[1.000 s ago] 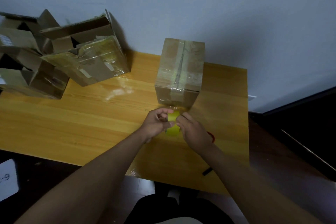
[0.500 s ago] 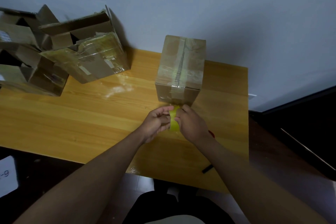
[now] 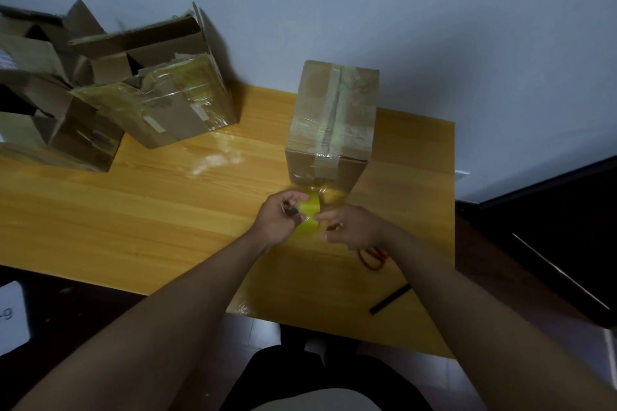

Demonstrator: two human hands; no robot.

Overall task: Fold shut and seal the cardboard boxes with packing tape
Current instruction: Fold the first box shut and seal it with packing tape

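A closed cardboard box [image 3: 330,117] stands upright on the wooden table [image 3: 133,210], with clear tape along its top seam and down its near face. Just in front of it is a yellow roll of packing tape [image 3: 311,214], and a shiny strip runs from the roll up to the box's lower front. My left hand [image 3: 278,222] grips the roll from the left, fingers curled round it. My right hand [image 3: 352,227] hovers at the roll's right side with its fingers loosely curled. Only its index fingertip touches the roll, and the thumb is held apart.
Two open, tape-covered cardboard boxes [image 3: 160,93] [image 3: 50,117] lie at the table's left back against the wall. Red-handled scissors [image 3: 374,259] lie under my right wrist, and a black stick [image 3: 389,299] lies near the table's front right edge. A white sheet [image 3: 11,317] lies on the floor.
My right hand has let go of the roll and drawn slightly right, opening its fingers. My left hand keeps holding the roll close to the box's front.
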